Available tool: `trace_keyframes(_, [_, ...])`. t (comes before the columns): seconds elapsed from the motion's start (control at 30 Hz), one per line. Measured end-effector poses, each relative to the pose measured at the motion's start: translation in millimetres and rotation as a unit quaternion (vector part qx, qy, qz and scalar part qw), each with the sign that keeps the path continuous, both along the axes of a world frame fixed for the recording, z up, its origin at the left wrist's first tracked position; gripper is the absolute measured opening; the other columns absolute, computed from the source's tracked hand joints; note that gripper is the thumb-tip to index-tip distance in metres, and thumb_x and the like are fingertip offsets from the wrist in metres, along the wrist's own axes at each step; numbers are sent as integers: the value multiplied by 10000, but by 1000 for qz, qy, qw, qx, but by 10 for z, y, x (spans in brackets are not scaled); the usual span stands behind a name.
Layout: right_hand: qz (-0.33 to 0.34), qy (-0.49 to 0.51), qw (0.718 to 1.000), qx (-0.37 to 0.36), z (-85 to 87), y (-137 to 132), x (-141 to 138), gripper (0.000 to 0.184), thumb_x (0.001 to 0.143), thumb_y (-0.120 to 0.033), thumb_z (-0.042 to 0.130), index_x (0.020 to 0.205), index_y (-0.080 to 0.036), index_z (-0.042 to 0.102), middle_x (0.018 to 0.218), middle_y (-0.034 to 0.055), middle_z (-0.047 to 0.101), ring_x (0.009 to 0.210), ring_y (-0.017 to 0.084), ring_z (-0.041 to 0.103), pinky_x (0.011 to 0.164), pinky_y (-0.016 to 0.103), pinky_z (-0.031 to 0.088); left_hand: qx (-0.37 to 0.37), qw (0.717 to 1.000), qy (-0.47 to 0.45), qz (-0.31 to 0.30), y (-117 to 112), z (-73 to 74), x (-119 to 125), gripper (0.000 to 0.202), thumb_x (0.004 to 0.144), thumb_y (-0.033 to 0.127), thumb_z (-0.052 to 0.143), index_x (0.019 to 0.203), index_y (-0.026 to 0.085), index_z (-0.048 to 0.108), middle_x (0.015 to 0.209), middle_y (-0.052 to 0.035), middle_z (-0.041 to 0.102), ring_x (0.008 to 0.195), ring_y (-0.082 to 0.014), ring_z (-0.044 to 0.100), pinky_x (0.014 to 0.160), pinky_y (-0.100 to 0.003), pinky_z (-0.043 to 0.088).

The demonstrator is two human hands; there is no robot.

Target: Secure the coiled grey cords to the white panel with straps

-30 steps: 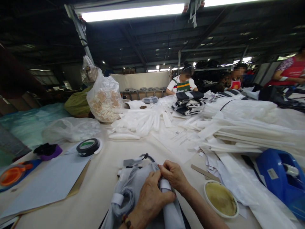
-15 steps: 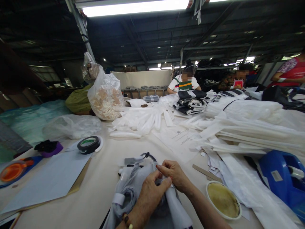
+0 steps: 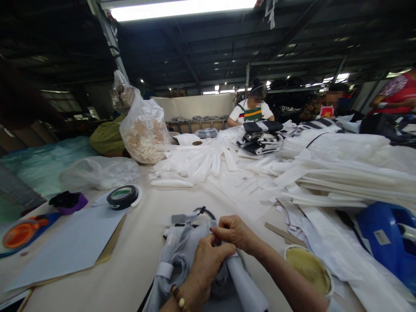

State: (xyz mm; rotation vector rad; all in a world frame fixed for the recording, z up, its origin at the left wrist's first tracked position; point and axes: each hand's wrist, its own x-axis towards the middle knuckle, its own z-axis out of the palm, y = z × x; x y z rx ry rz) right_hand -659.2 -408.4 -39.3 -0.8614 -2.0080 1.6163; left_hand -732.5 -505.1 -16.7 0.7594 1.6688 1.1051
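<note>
A grey bag lies on the table right in front of me, with a looped handle at its top and a grey tag beside that. Its left strap is bunched and bound with a white band. White wrapping covers the right strap. My left hand, a beaded bracelet at its wrist, is closed at the upper end of this strap. Coming from the right, my right hand pinches at the same spot, its fingertips meeting the left ones. The fingers hide exactly what is pinched.
At left are a black tape roll, white sheets and an orange tape dispenser. To the right stand a paste tub and a blue container. White wrapping strips pile up behind. A co-worker sits across.
Both hands stay at the bag's right strap, with only a slight shift of the fingers. My right forearm now covers part of the tub. The view has moved slightly.
</note>
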Motion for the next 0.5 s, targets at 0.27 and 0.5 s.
trace_keyframes(0.27, [130,-17,991,-41,136,90,20,389,637,-501,637,502,-168,489,487,-29,497,462,72,378,425,212,255,-3,1000,24,-7,10,-43,-61,440,595,461,667,826,86,661,742,-44,614,753,-195,545,629,-259,380])
trace_keyframes(0.5, [143,-48,988,25,176,67,23,384,708,-471,590,505,-170,464,468,-59,385,468,65,317,418,209,220,-39,998,51,-26,7,-41,-36,285,578,259,638,820,112,666,715,-25,641,683,-182,570,560,-244,392])
